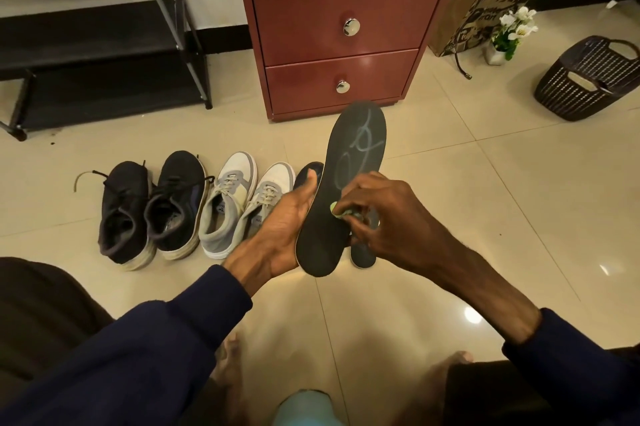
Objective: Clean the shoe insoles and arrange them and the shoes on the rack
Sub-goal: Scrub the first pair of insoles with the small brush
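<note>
Over tiles (pixel 450 218), left fingers (pixel 308 188) grip the unreadably marked insole (pixel 353 148); right fingers (pixel 358 188) pinch cloth (pixel 334 208).

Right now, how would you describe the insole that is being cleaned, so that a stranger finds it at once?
Find the reddish two-drawer cabinet. In front of it, the left hand holds up a dark insole while the right hand presses something green to it. Unlike the insole on the floor below, it is raised and bears pale looping marks.

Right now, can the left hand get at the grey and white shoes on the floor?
Probably yes for reach: the grey shoes lie just beyond the left hand, nothing between. But it grips the insole, so it is not free.
</note>
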